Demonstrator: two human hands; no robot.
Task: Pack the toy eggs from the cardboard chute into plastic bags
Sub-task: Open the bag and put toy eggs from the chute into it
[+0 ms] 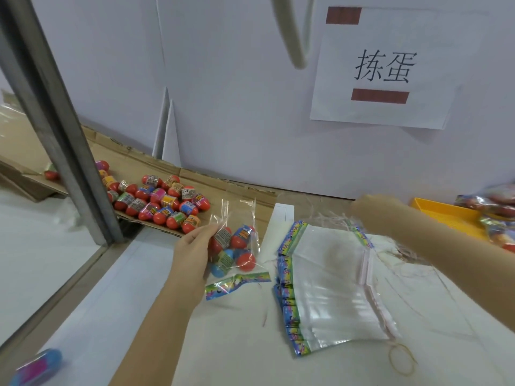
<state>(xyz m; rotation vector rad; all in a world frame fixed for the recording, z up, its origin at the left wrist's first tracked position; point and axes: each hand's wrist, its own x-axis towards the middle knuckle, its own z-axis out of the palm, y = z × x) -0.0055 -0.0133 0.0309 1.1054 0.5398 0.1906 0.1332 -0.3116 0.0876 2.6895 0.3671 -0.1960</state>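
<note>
Several red toy eggs with coloured wrappers lie heaped on the cardboard chute at the left. My left hand grips the side of a clear plastic bag that holds several eggs and lies on the white table with its printed header strip toward me. My right hand is blurred above a tangle of thin ties at the back; its fingers are too smeared to read. A stack of flat plastic bags with colourful headers lies to the right of the filled bag.
A yellow tray at the far right has filled bags on and beside it. A steel post stands left of the chute. A rubber band lies near the bag stack. One loose blue-pink egg sits at the bottom left.
</note>
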